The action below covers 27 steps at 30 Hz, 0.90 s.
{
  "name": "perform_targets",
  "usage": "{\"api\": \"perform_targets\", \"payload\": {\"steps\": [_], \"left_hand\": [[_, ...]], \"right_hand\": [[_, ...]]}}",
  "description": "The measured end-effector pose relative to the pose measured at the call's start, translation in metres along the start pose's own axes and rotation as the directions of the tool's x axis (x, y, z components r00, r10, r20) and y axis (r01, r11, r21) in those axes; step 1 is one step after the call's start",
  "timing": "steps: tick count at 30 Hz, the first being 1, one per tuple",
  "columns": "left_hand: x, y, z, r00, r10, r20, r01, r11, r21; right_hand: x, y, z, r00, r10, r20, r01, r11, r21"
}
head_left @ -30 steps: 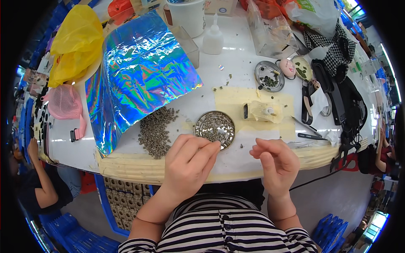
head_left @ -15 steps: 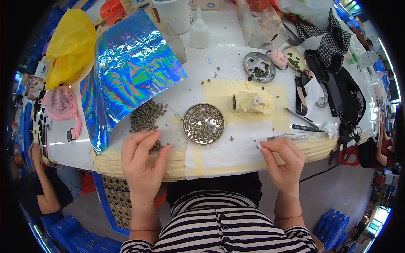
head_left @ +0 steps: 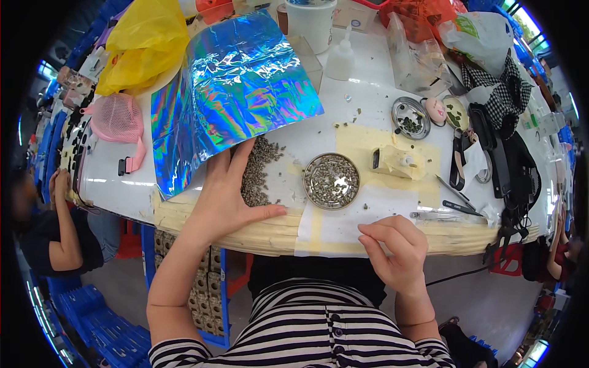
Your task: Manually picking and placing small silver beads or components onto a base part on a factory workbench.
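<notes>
Nearest you, your right hand (head_left: 396,248) sits at the front lip of the tabletop (head_left: 368,110), fingers curled in toward the thumb as if pinching something tiny; I can't tell whether anything is actually between them. It's just off the white paper sheet (head_left: 362,214) taped down in front of you.

At nine o'clock from that hand, your left hand (head_left: 224,196) lies flat and spread, palm down, thumb stretched along the edge, fingers lying on the near part of the loose pile of small grey-green bits (head_left: 257,172). It grips nothing; it's pressing or sweeping, not lifting.

Between your two hands and a touch further out, the round metal dish (head_left: 332,181) already carries a good layer of the same bits. So part of the sorting looks done, by my reading, but the heap under your left hand is still sizeable, and strays dot the paper and the yellow tape around the dish.

Further out at one o'clock, a smaller metal dish (head_left: 410,118) holds only a few pieces. Tweezers (head_left: 451,190) lie untouched at three o'clock from the main dish.

Far side, at eleven o'clock, the shiny iridescent foil sheet (head_left: 236,92) lies spread, with a yellow plastic bag (head_left: 144,46) beyond it.
</notes>
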<state>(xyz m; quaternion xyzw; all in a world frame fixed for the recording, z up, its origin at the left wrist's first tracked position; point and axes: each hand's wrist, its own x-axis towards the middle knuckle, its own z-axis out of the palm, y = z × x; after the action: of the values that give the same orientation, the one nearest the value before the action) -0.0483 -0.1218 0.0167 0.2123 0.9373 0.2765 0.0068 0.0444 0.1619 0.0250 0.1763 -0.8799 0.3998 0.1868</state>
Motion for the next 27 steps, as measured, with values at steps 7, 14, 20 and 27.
{"api": "perform_targets", "payload": {"steps": [7,14,20,27], "left_hand": [[0.010,-0.017,0.003,0.991,0.132,-0.008,-0.131,0.989,0.061],[0.005,-0.021,0.000,0.987,0.059,-0.150,-0.100,0.954,-0.283],[-0.012,-0.024,-0.008,0.939,0.065,-0.339,-0.093,0.993,-0.069],[-0.009,-0.032,-0.027,0.930,0.141,-0.339,-0.159,0.987,-0.024]], "right_hand": [[0.043,-0.008,-0.002,0.977,-0.167,0.132,0.170,0.985,-0.013],[0.151,-0.005,0.006,0.889,-0.002,0.458,-0.028,0.998,0.059],[0.197,0.004,0.044,0.780,0.100,0.618,-0.287,0.935,0.210],[0.257,-0.061,0.003,0.851,-0.134,0.507,-0.073,0.927,0.367]]}}
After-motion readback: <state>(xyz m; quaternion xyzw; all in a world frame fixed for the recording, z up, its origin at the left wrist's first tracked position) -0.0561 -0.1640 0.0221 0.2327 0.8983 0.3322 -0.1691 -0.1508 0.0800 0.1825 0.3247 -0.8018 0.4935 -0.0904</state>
